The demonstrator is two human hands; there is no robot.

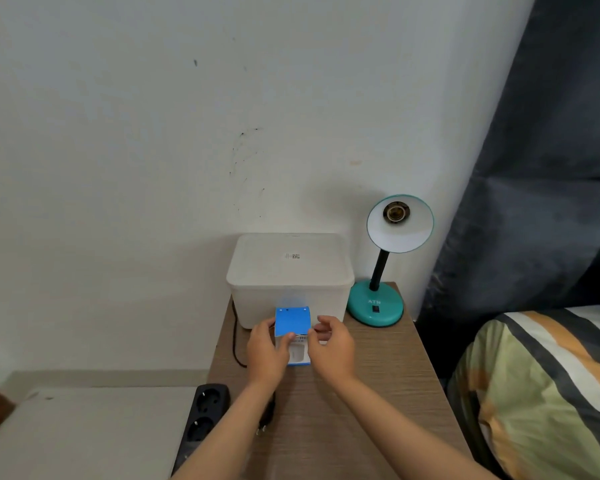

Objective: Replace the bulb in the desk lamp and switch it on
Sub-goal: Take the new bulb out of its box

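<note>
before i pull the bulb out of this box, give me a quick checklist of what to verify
1. Socket in the lamp shade bare, no old bulb: ok.
2. Left hand grips the box: ok.
3. Right hand pinches the box's right edge: ok.
4. Box flap open: not ok, the blue top looks closed.
5. Bulb inside intact: cannot tell, hidden.
6. Lamp unplugged: cannot tell; a loose plug lies by the power strip, its cord not traceable.
</note>
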